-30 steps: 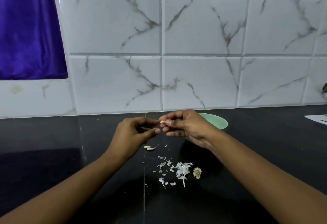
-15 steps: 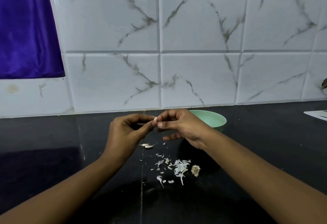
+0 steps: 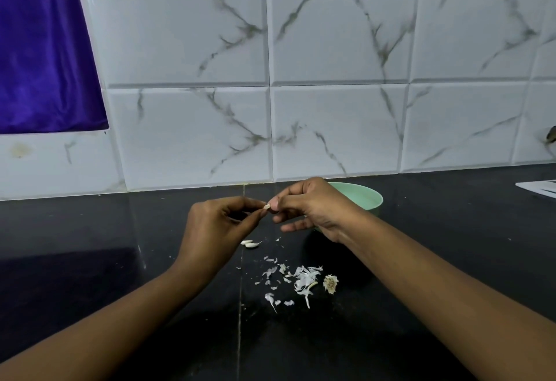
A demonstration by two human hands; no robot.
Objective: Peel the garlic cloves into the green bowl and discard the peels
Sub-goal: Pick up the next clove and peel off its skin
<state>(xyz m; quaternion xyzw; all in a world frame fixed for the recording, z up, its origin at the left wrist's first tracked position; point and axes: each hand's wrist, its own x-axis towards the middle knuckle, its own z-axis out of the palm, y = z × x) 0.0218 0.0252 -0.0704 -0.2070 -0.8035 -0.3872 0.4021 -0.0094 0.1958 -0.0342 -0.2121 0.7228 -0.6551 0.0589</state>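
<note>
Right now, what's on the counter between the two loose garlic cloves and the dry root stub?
In the head view, scattered white garlic peels lie on the black counter there.

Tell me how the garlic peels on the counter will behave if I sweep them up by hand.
The garlic peels look thin and papery, so probably very light and floppy; a push would likely scatter them. They lie as many small flakes on the glossy black counter, so pinching them up may be fiddly.

Both hands' fingers (image 3: pixel 261 211) pinch a garlic clove (image 3: pixel 267 206) beside the green bowl (image 3: pixel 365 197).
</note>
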